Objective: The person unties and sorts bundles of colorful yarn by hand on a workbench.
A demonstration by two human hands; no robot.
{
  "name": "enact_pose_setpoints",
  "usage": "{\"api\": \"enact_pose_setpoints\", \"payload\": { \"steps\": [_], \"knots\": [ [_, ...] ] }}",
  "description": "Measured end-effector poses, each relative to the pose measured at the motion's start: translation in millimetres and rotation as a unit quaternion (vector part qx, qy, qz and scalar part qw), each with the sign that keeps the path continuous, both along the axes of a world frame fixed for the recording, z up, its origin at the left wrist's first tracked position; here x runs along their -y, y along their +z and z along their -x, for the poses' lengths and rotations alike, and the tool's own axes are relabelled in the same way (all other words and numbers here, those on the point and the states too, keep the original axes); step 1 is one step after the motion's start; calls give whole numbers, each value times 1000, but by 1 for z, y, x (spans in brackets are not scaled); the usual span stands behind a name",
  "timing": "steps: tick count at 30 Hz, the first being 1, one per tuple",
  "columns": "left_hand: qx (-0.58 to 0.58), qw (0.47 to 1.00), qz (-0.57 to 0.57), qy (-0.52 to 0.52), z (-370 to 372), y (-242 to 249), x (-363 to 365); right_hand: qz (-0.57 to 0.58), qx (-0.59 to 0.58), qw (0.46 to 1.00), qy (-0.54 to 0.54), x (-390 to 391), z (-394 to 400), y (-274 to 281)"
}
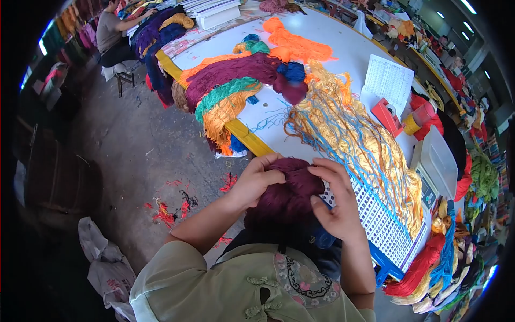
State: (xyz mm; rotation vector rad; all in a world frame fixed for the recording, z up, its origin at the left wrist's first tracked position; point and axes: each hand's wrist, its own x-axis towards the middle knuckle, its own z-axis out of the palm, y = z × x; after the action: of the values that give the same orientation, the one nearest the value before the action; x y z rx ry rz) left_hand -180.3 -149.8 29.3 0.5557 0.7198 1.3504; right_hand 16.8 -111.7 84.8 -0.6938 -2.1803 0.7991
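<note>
A bundle of dark maroon yarn (292, 190) is in front of my body, near the table's front edge. My left hand (256, 180) is closed on its left side, with the thumb pressed into the strands. At its right side, my right hand (337, 201) curves around the bundle, the fingertips and thumb against the yarn. The lower part of the bundle is in shadow over my lap. Just right of my right hand lies a white sheet with rows of dark dots (370, 206), partly under cream yarn with loose blue and brown strands (354, 139).
Maroon, green and orange skeins (230, 80) hang over the table's yellow edge (249, 137). Bright orange yarn (295, 43) lies farther back. A printed paper (389, 80), a red tape dispenser (387, 115) and a clear plastic box (435, 161) stand right. Another person (111, 32) sits far left.
</note>
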Motion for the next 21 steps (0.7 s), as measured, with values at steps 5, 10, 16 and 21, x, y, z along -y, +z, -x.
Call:
{"api": "enact_pose_setpoints", "payload": {
  "steps": [5,10,16,21],
  "knots": [
    [-42,998,-39,-6,-1,0,-1,-156,74,983,-58,-12,9,-10],
    [-40,994,-63,79,19,26,-2,14,-105,991,-79,-24,6,-21],
    [81,986,-130,-63,38,41,-6,508,-364,781,-11,-27,10,-38],
    [-30,974,-204,-98,33,81,-13,540,-250,802,50,-51,-9,-60]
  ]
}}
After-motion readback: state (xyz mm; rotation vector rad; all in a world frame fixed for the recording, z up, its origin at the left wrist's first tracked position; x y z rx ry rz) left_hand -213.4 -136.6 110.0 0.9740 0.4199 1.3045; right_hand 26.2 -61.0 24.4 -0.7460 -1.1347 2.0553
